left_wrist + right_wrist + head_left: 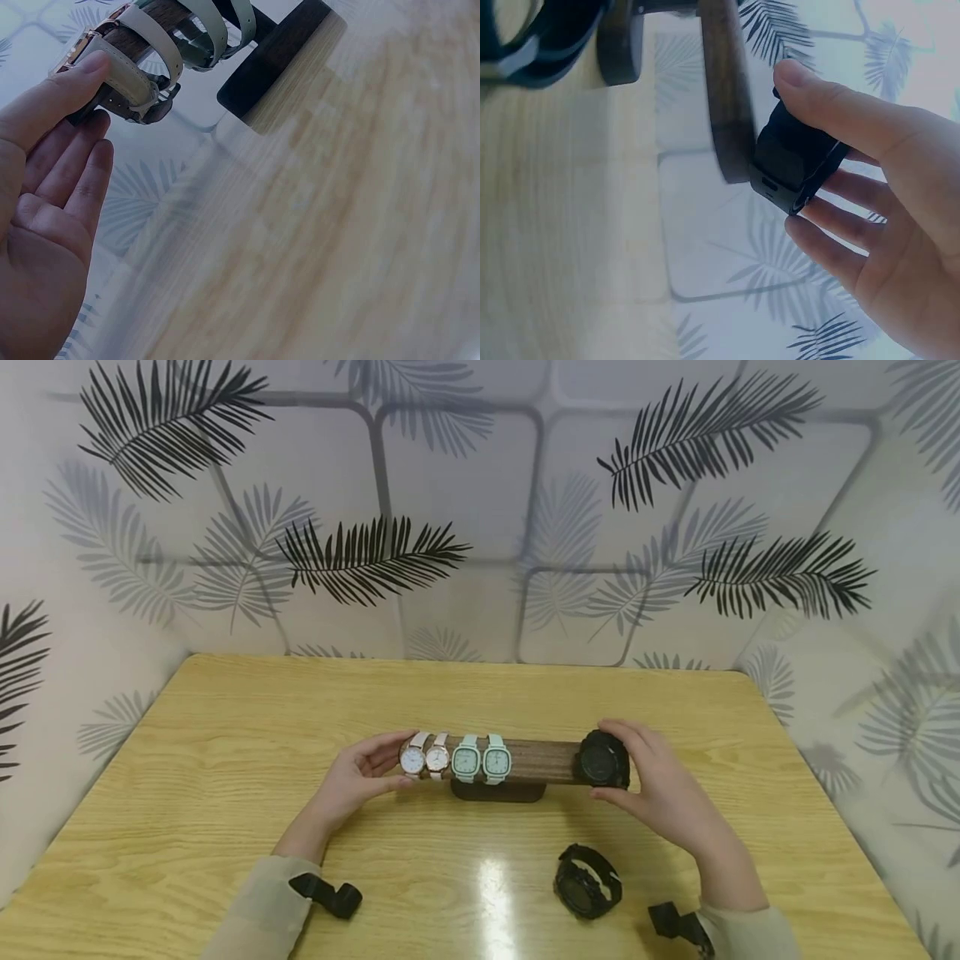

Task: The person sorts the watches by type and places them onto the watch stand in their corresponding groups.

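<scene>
A T-shaped wooden watch stand [543,760] stands on the table with its bar running left to right. Two white-strapped watches [412,760] and two mint-green square watches [482,762] sit round its left half. My left hand [360,772] grips the bar's left end, its thumb on the outermost white strap [124,79]. At the bar's right end, my right hand [667,785] pinches a black watch [602,760] between thumb and fingers. In the right wrist view, the black watch's strap [791,154] lies at the bar end [731,105]; how far it is on, I cannot tell.
Another black watch [587,882] lies with its strap closed on the wooden table [420,877], in front of the stand and toward the right. The stand's dark base [498,791] shows under the bar. Leaf-patterned wall covering [457,485] rises behind the table's back edge.
</scene>
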`<action>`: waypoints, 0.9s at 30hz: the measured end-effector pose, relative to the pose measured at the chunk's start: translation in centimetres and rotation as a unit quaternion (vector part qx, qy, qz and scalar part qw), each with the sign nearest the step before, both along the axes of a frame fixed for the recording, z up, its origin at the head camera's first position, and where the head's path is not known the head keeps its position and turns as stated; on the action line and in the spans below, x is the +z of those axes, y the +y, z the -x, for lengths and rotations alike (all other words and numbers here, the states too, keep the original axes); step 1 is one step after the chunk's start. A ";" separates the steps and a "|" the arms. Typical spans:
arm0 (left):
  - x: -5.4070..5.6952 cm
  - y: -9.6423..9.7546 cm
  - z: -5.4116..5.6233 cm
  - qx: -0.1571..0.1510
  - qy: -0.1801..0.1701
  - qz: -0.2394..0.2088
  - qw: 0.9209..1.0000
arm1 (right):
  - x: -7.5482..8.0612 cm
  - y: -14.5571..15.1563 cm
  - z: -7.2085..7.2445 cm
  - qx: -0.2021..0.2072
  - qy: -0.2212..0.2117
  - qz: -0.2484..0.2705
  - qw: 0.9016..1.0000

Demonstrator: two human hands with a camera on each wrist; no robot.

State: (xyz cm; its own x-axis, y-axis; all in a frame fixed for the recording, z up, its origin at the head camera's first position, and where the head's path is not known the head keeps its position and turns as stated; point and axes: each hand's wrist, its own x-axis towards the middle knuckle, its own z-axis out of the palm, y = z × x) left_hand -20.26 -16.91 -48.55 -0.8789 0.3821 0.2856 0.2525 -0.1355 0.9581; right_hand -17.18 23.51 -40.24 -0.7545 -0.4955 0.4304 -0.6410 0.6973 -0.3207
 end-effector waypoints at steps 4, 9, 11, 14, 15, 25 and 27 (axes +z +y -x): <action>-0.1 -0.1 0.1 -0.001 0.001 -0.001 1.000 | -0.6 0.3 0.4 -0.008 -0.031 0.010 0.999; 0.0 0.0 0.0 0.001 -0.001 -0.002 1.000 | -1.0 0.4 0.6 -0.019 -0.073 0.023 0.997; 0.1 0.0 0.0 0.001 -0.002 -0.001 1.000 | -1.1 0.4 0.6 -0.025 -0.088 0.026 0.995; 0.0 0.0 0.0 0.001 -0.001 0.000 1.000 | -1.2 0.5 0.7 -0.028 -0.103 0.029 0.994; 0.0 0.0 0.0 0.002 -0.002 0.000 1.000 | -1.2 0.5 0.7 -0.027 -0.106 0.030 0.994; 0.0 0.1 0.0 0.006 -0.011 0.003 1.000 | -1.9 0.3 0.9 -0.031 -0.135 0.013 0.990; 0.1 0.0 0.0 0.008 -0.010 0.004 1.000 | -2.0 0.1 0.9 -0.029 -0.141 0.014 0.990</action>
